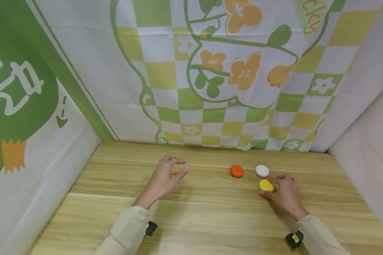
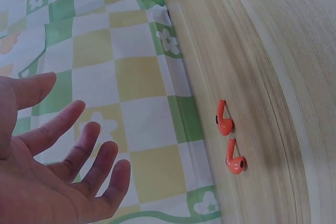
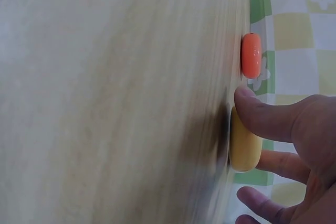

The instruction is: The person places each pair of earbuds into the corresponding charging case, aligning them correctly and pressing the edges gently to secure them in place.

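Observation:
My right hand [image 1: 286, 193] pinches a glossy yellow rounded case [image 1: 266, 185] between thumb and fingers. In the right wrist view the thumb [image 3: 262, 116] lies along one side of the yellow case and a finger shows at its other side. Just behind it is a similar white case [image 1: 262, 171], and an orange case [image 1: 237, 171] lies further left. My left hand [image 1: 163, 177] is held over the table with its fingers spread and loosely bent, holding nothing. Two orange earbuds [image 2: 236, 162] lie close together on the wood near that hand, mostly hidden by it in the head view.
The wooden table [image 1: 207, 219] ends at a hanging cloth [image 1: 191, 117] with green and yellow checks along its back edge. White and green cloth [image 1: 67, 148] closes the left side, and a pale cloth [image 1: 367, 166] the right. A small black device is strapped to each wrist.

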{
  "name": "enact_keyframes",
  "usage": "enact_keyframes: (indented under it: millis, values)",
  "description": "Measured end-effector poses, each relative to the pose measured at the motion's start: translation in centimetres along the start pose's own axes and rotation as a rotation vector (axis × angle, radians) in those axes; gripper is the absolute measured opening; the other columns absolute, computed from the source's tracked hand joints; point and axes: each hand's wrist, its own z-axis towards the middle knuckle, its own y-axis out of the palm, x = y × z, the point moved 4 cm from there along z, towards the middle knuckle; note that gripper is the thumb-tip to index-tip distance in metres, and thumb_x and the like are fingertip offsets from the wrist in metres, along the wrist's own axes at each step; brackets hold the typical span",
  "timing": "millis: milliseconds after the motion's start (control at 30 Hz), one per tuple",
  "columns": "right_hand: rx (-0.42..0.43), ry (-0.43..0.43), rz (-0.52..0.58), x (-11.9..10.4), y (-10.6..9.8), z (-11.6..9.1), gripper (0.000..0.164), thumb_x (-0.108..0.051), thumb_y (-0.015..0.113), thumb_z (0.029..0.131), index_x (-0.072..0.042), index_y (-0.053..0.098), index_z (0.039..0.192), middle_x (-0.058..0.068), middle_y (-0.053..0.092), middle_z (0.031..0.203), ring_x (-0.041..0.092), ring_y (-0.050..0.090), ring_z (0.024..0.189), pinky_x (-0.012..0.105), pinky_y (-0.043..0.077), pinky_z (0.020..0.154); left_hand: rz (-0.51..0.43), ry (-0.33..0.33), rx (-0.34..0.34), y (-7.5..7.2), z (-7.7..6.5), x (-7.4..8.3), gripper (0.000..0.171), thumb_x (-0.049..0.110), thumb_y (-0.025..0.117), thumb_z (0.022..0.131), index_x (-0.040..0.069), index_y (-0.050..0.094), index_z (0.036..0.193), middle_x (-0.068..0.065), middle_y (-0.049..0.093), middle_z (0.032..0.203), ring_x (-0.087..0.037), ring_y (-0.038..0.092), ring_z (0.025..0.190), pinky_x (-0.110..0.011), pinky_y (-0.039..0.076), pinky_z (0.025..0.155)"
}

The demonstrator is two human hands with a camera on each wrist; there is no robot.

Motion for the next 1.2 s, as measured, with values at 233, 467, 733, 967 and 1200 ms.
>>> enact_keyframes:
  millis: [233,467,733,967,1200]
  values:
    - [0.017,0.003,-0.007,0.1,0.1,0.1,0.056,-0.028,0.089,0.078,0.007,0.071,0.117,0.035,0.059,0.117,0.051,0.045,0.11,0.06,0.032,0.087,0.003,0.002,-0.002,-0.1,0.0,0.2,0.036,0.03,0.066,0.101,0.006,0.067,0.128,-0.015,0.055,0.131,-0.036,0.049,0.124,-0.057,0.043,0.102]
    - [0.014,0.009,0.002,0.1,0.2,0.1,0.059,-0.028,0.09,0.076,0.008,0.07,0.118,0.035,0.059,0.116,0.05,0.046,0.111,0.059,0.032,0.087,0.015,0.001,-0.002,-0.2,0.0,0.2,0.036,0.029,0.066,0.101,0.006,0.067,0.128,-0.015,0.056,0.13,-0.036,0.049,0.124,-0.056,0.043,0.102]
    - [0.063,-0.016,0.004,-0.6,-0.3,0.2,0.059,-0.024,0.09,0.074,0.008,0.07,0.118,0.034,0.06,0.116,0.047,0.046,0.11,0.059,0.031,0.091,0.015,-0.005,-0.006,-0.3,-0.1,-0.1,0.037,0.029,0.066,0.101,0.006,0.066,0.129,-0.015,0.055,0.13,-0.035,0.048,0.124,-0.056,0.043,0.102]
    - [0.085,-0.08,0.016,-2.8,0.0,1.5,0.059,-0.025,0.091,0.075,0.009,0.07,0.119,0.03,0.059,0.113,0.049,0.048,0.107,0.061,0.034,0.092,0.012,-0.013,0.006,-0.5,-0.3,-0.6,0.036,0.028,0.067,0.1,0.006,0.067,0.129,-0.014,0.055,0.131,-0.036,0.048,0.125,-0.055,0.044,0.101]
    - [0.04,-0.126,0.027,-4.8,1.3,3.3,0.061,-0.026,0.09,0.077,0.011,0.068,0.121,0.032,0.061,0.114,0.05,0.054,0.106,0.06,0.04,0.091,0.05,0.004,0.025,-0.6,-0.7,-1.2,0.039,0.028,0.067,0.101,0.003,0.065,0.131,-0.015,0.056,0.13,-0.037,0.049,0.123,-0.056,0.044,0.101]
